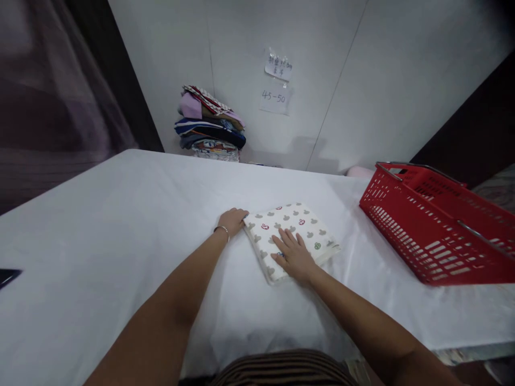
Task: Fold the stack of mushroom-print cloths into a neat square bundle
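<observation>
A folded white cloth [300, 224] printed with small grey and red shapes lies on the white-covered table [120, 225] in front of me. My right hand [293, 254] rests flat on its near part, fingers spread. My left hand [232, 220], with a bracelet on the wrist, is at the cloth's far left corner; its fingers curl at the cloth's edge, their tips hidden.
A red plastic basket [438, 225] with metal handles sits at the table's right. A stack of folded clothes [209, 126] stands against the white wall at the back. Two paper notes [277, 80] hang on the wall. A dark object [7, 276] lies at the left edge.
</observation>
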A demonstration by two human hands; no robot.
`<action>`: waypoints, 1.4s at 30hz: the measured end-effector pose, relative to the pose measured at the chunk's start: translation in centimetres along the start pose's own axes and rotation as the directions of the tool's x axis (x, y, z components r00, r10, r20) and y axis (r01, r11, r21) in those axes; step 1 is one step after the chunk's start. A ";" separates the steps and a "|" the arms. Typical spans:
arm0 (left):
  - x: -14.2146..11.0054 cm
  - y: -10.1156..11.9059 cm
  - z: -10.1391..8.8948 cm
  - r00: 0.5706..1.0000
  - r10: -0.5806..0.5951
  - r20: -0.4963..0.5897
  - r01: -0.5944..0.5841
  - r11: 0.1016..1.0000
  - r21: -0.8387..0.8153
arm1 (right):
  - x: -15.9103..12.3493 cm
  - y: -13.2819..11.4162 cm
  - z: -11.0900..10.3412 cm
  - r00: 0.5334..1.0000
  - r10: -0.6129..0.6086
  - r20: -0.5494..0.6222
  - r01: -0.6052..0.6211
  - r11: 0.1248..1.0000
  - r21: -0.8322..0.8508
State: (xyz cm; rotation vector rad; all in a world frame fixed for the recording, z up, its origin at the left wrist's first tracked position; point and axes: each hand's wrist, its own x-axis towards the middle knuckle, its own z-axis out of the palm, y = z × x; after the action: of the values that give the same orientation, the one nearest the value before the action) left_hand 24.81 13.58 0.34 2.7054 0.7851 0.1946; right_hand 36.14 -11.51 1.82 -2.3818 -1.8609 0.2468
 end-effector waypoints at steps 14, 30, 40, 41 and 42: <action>-0.2 0.8 -0.8 0.987 0.158 -0.013 -0.158 0.987 -0.026 | 0.1 -0.3 -0.3 1.000 -0.004 -0.004 0.004 1.000 -0.012; -1.7 3.4 -2.7 0.996 -0.080 -0.046 0.066 0.966 -0.249 | 0.2 -0.3 -0.2 1.000 0.006 0.006 -0.006 1.000 0.003; -5.1 8.8 2.4 0.975 0.215 -0.062 -0.215 0.977 0.003 | 0.2 -0.5 -0.6 1.000 0.005 0.013 -0.006 0.998 0.067; -5.2 8.6 2.6 0.975 0.215 -0.058 -0.215 0.977 0.018 | 0.3 -0.3 -0.9 1.000 -0.002 0.030 -0.001 0.995 0.097; -5.1 8.4 2.6 0.975 0.218 -0.050 -0.217 0.976 0.032 | 0.6 0.1 -1.3 0.999 -0.008 0.050 0.001 0.992 0.130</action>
State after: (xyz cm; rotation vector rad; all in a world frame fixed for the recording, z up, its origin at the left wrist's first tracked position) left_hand 25.30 3.39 0.48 2.8194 0.5068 0.3096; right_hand 36.63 -10.98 3.05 -2.3055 -1.8112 0.4181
